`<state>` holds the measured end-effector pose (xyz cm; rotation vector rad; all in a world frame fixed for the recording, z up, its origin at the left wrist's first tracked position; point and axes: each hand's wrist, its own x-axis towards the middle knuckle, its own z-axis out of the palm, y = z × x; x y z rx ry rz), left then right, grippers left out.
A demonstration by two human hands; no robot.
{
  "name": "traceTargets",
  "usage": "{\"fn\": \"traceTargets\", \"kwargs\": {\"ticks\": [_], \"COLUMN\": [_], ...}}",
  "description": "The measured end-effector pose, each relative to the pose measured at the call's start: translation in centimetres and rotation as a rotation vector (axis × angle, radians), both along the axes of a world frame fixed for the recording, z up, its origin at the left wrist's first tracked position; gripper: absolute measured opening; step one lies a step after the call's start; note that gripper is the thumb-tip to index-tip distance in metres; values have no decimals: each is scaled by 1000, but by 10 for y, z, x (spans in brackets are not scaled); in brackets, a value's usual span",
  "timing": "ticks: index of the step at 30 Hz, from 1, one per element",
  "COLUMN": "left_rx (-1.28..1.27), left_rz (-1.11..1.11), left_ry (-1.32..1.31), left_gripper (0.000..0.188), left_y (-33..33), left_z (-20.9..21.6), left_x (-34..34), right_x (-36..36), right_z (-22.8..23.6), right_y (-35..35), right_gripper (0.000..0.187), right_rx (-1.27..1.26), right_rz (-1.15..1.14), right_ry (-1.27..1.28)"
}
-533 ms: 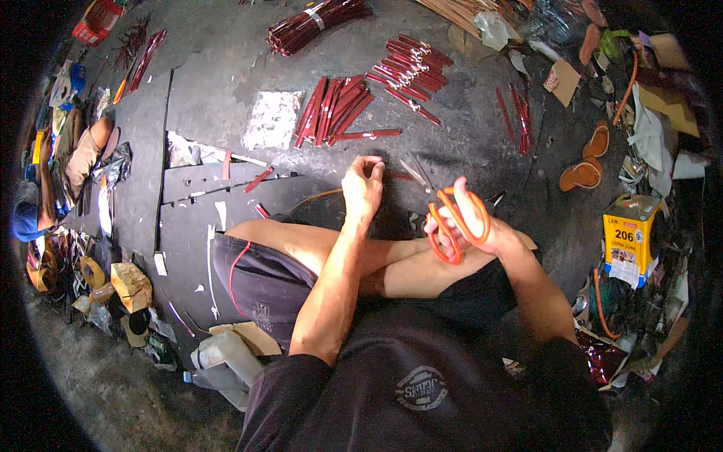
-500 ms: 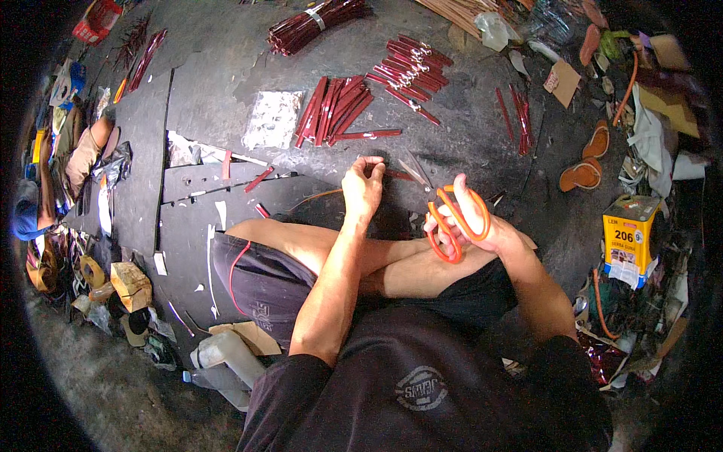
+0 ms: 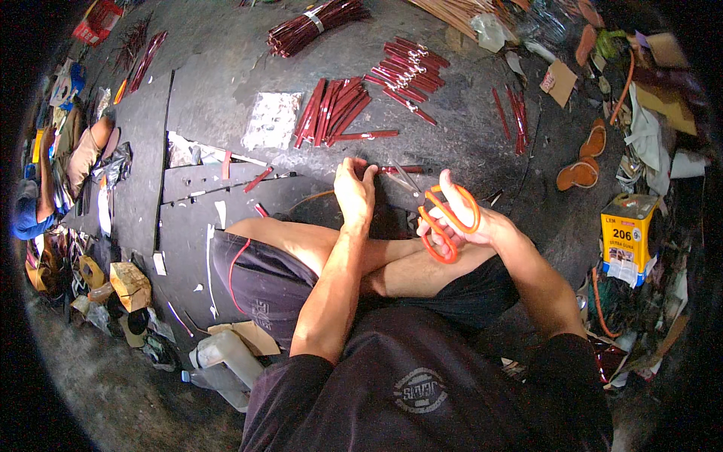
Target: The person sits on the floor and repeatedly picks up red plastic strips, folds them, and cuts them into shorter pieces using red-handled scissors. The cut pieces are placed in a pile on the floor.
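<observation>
My left hand (image 3: 355, 192) is closed, its thumb and finger pinching the end of a glossy dark red strip (image 3: 395, 169) that points to the right. In my right hand (image 3: 488, 226) is a pair of scissors with orange handles (image 3: 474, 206); the fingers pass through the loops and the thumb points up. The slim metal blades (image 3: 407, 180) are parted and lie close beside the strip; whether they touch it I cannot tell. Beyond the hands, a pile of dark red strips (image 3: 331, 111) rests on the dark floor, alongside strips with metal clasps (image 3: 410, 71).
A clear bag of small pale pieces (image 3: 272, 120) lies left of the pile. Farther off is a tied bundle of dark red strips (image 3: 312, 28). Sandals (image 3: 578, 176) and a yellow tin (image 3: 628, 237) stand right. At far left, another person's arm (image 3: 47, 177) shows among clutter.
The scissors and my right hand have shifted slightly left. My left hand has turned a little, and the dark red strip now shows more plainly between the hands.
</observation>
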<state>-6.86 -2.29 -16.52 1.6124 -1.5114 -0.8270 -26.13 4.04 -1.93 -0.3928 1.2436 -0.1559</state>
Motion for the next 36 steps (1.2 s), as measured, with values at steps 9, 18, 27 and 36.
{"fn": "traceTargets", "kwargs": {"ticks": [9,18,27,36], "left_rx": [23,26,35,53], "left_rz": [-6,-4,-3,-1], "left_ry": [35,7,24,40], "left_gripper": [23,22,22,22], "left_y": [1,0,0,0], "left_z": [0,4,5,7], "left_x": [1,0,0,-1], "right_x": [5,3,2,1], "right_z": [-6,-13,-16,-16], "right_y": [-9,-9,-9,-10], "right_gripper": [107,107,106,104], "right_rx": [-16,-1,-22,1], "right_rz": [47,17,10,14], "right_ry": [19,10,34,-2]}}
